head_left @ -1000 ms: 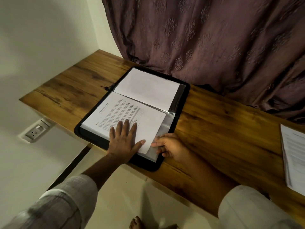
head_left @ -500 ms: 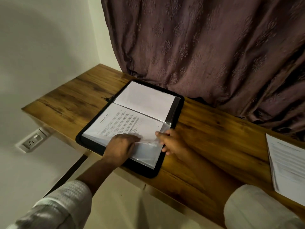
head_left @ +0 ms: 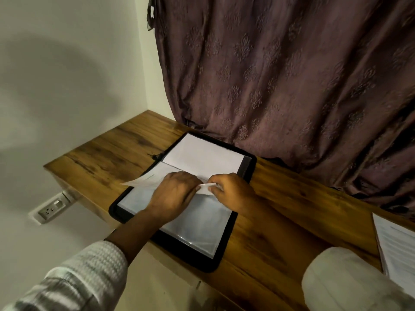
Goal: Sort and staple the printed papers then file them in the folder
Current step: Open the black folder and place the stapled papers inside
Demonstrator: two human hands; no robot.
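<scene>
Left hand (head_left: 173, 194) and right hand (head_left: 231, 190) are brought close together over the open folder (head_left: 224, 250), both pinched on the near edge of a printed sheet (head_left: 143, 180). A second ago the left hand was laid flat on that sheet, w/ the right at the sleeve corner; now the sheet is lifted at its left end, tilted up off the page below, and the clear sleeve (head_left: 197, 225) under it is left bare. Judged from this, the sheet is being turned over or re-fed into the pocket, so filing of this set is not yet done. Whether it is stapled cannot be told.

Folder: black, soft-edged, rounded corners, lying open on the wooden worktop (head_left: 280, 221). Sleeve: glossy, see-through plastic, slightly wrinkled, w/ glare near the bottom. Far page (head_left: 202, 156): plain white, flat. Sheet: thin, limp, bent where held. More printed papers (head_left: 397, 245) are lying at the right edge, well apart from the folder. Behind, a mauve curtain (head_left: 280, 75), embossed motif, heavy folds.
</scene>
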